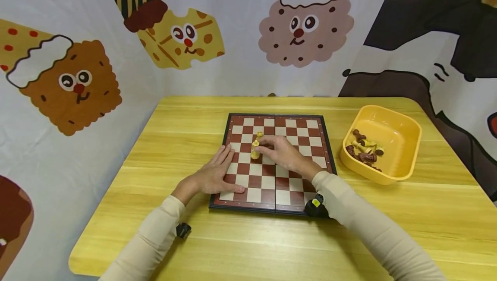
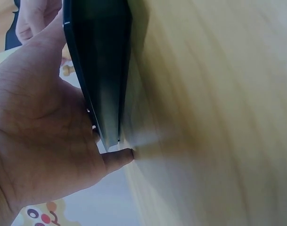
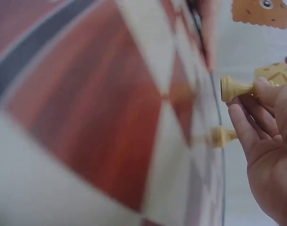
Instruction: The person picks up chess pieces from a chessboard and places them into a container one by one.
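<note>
My right hand (image 1: 285, 155) pinches a pale yellow chess piece (image 1: 254, 150) between thumb and fingers, over the left half of the chessboard (image 1: 275, 206). In the right wrist view the held chess piece (image 3: 238, 89) lies sideways in the picture, its dark-bottomed base away from the fingers. Just beyond it a second yellow chess piece (image 1: 259, 134) stands on the board, partly hidden by the hand. My left hand (image 1: 211, 177) rests at the board's left edge, fingers extended along the rim and thumb on the squares near the front corner.
A yellow plastic bin (image 1: 400, 143) stands right of the board, with several brown and yellow chess pieces (image 1: 366, 156) lying inside. Everything rests on a wood-grain table (image 1: 186, 121). A cartoon-printed curtain (image 1: 240, 78) hangs behind the table's far edge.
</note>
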Action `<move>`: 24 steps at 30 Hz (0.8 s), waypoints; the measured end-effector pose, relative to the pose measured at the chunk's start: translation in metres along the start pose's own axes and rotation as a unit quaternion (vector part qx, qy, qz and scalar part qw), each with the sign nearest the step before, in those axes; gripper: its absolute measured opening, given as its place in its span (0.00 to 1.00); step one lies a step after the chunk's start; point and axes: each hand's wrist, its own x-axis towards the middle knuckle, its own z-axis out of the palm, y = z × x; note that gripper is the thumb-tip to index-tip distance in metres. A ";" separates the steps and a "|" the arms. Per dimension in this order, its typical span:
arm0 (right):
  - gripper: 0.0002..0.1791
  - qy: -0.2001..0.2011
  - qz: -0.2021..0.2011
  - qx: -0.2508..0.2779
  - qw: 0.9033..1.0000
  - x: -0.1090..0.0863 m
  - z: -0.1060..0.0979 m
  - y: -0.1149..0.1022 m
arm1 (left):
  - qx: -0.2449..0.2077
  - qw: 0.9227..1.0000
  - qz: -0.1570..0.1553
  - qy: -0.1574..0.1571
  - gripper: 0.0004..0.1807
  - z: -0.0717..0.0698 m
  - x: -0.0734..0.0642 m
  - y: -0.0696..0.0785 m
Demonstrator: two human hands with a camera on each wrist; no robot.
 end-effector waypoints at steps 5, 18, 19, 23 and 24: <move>0.16 0.021 -0.010 -0.007 1.000 0.001 -0.007 -0.003 | -0.002 1.000 -0.002 -0.001 0.67 -0.002 -0.001 0.001; 0.18 0.024 0.012 -0.016 1.000 -0.007 -0.014 0.003 | 0.010 1.000 -0.008 -0.011 0.67 -0.001 0.000 0.002; 0.18 0.025 0.012 -0.017 0.999 -0.007 -0.014 0.003 | 0.010 1.000 -0.008 -0.011 0.67 -0.001 0.000 0.002; 0.18 0.026 0.010 -0.019 0.999 -0.011 -0.017 0.003 | 0.009 1.000 -0.010 -0.011 0.67 -0.001 0.000 0.002; 0.17 0.025 0.012 -0.020 0.999 -0.012 -0.018 0.004 | 0.008 1.000 -0.010 -0.011 0.67 -0.001 0.000 0.002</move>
